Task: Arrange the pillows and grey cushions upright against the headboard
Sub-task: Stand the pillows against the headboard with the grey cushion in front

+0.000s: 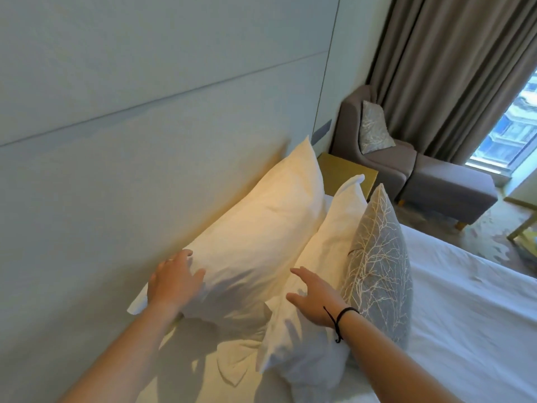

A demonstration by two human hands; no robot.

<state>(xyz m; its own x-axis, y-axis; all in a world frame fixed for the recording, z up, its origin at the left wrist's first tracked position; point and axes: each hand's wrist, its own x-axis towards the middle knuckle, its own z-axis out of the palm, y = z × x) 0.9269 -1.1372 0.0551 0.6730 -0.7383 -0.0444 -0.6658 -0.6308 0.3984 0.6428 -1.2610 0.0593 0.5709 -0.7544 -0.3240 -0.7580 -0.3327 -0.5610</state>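
Two white pillows stand upright in a row before the pale headboard. The back pillow leans on the headboard, and my left hand rests flat on its near end with fingers spread. In front of it stands the second white pillow. My right hand, open with straight fingers, touches this pillow's top edge. A grey cushion with a pale branch pattern stands upright against the front pillow. A third white pillow lies below my arms, partly hidden.
The white bed sheet spreads to the right. A gold bedside table stands past the pillows. Farther off are a grey armchair holding another patterned cushion, a grey footstool, brown curtains and a window.
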